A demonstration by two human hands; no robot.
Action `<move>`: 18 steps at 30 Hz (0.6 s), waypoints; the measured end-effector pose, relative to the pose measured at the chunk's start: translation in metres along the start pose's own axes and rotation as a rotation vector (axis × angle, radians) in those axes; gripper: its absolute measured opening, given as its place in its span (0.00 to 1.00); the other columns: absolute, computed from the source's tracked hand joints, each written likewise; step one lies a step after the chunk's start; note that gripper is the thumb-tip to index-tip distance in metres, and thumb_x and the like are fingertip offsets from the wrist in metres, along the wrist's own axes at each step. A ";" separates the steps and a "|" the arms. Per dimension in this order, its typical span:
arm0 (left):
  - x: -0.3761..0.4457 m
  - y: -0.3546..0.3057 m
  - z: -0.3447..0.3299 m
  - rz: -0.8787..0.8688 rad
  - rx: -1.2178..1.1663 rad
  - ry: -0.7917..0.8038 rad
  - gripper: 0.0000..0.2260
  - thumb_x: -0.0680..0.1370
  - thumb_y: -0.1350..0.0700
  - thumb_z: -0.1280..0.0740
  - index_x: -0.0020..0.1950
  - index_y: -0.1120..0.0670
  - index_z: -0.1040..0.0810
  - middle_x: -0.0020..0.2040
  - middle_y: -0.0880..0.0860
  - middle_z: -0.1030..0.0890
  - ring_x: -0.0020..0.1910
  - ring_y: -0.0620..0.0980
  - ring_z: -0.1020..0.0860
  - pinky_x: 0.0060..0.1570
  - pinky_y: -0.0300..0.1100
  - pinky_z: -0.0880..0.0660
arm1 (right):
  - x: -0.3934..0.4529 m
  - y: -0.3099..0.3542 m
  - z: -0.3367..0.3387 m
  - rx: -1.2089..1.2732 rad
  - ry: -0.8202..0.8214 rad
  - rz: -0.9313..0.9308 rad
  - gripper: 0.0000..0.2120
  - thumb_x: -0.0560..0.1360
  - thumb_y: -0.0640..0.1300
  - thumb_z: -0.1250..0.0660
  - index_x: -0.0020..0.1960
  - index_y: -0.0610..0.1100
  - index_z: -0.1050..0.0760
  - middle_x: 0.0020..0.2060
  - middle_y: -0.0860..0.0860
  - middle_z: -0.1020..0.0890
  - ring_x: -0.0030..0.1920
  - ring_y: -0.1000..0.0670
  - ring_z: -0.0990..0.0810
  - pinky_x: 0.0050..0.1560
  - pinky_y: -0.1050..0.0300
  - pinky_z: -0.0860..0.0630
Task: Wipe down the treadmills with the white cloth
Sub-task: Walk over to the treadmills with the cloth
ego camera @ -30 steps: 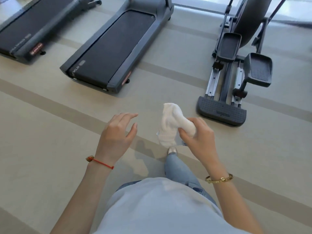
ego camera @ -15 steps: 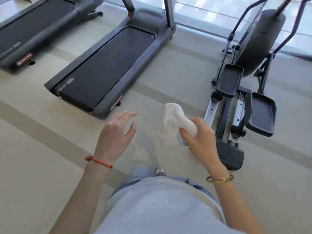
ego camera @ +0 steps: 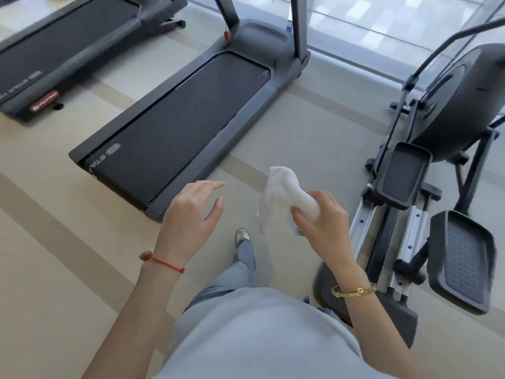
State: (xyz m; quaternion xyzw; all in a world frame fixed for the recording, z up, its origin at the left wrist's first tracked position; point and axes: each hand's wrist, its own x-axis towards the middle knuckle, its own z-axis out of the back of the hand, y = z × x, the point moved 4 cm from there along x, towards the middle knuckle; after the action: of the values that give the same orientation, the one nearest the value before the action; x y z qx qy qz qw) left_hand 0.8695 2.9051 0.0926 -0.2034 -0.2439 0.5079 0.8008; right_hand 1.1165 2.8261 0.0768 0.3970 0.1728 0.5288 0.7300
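My right hand (ego camera: pixel 318 218) grips a crumpled white cloth (ego camera: pixel 278 195) in front of my body, and most of the cloth hangs out to the left of the fist. To the left of it, my left hand (ego camera: pixel 191 217) hovers with relaxed fingers and holds nothing. A dark grey treadmill (ego camera: pixel 177 124) lies on the floor just ahead, its rear corner right beside my left hand. A second treadmill (ego camera: pixel 62 47) lies further left. Neither hand touches a treadmill.
An elliptical trainer (ego camera: pixel 426 192) with two black pedals stands close on the right, its base next to my right leg. A glass wall (ego camera: pixel 382 26) runs behind the machines. My forward foot (ego camera: pixel 242 236) is on the beige floor between treadmill and elliptical.
I have walked forward: the treadmills and the elliptical have come much nearer and slid down the frame. Both hands keep the same pose, the cloth still in my right hand.
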 end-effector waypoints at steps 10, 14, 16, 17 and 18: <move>0.214 0.028 0.004 0.031 0.027 -0.081 0.12 0.80 0.58 0.33 0.63 0.55 0.20 0.60 0.50 0.18 0.60 0.48 0.22 0.62 0.44 0.26 | 0.237 0.015 -0.038 0.049 0.019 0.056 0.10 0.71 0.40 0.26 0.50 0.46 0.22 0.43 0.54 0.22 0.44 0.65 0.25 0.42 0.75 0.33; 0.282 0.039 0.002 0.052 0.046 -0.082 0.12 0.80 0.57 0.33 0.64 0.54 0.20 0.60 0.50 0.19 0.61 0.48 0.23 0.62 0.46 0.25 | 0.309 0.012 -0.054 0.051 0.032 0.056 0.10 0.71 0.42 0.26 0.50 0.45 0.22 0.44 0.53 0.22 0.43 0.63 0.25 0.42 0.74 0.33; 0.313 0.044 -0.001 0.067 0.041 -0.086 0.12 0.81 0.56 0.35 0.64 0.53 0.20 0.60 0.49 0.19 0.62 0.48 0.23 0.62 0.46 0.25 | 0.342 0.010 -0.061 0.056 0.045 0.059 0.10 0.71 0.42 0.26 0.50 0.45 0.23 0.43 0.53 0.22 0.43 0.63 0.25 0.42 0.74 0.33; 0.330 0.046 -0.004 0.071 0.044 -0.088 0.12 0.81 0.55 0.36 0.64 0.53 0.20 0.60 0.49 0.19 0.62 0.47 0.23 0.62 0.45 0.26 | 0.359 0.007 -0.064 0.062 0.050 0.061 0.10 0.71 0.42 0.26 0.50 0.45 0.23 0.43 0.53 0.22 0.43 0.63 0.25 0.42 0.74 0.33; 0.347 0.049 -0.007 0.076 0.048 -0.089 0.12 0.81 0.55 0.35 0.64 0.53 0.20 0.60 0.48 0.19 0.62 0.47 0.23 0.62 0.44 0.26 | 0.377 0.004 -0.067 0.069 0.054 0.064 0.10 0.71 0.41 0.26 0.50 0.45 0.23 0.43 0.53 0.22 0.43 0.63 0.25 0.41 0.74 0.33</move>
State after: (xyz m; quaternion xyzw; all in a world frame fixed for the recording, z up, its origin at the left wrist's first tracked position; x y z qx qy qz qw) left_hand 0.9656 3.2406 0.1229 -0.1704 -0.2590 0.5521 0.7740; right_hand 1.2123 3.1960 0.1012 0.4128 0.1978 0.5562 0.6936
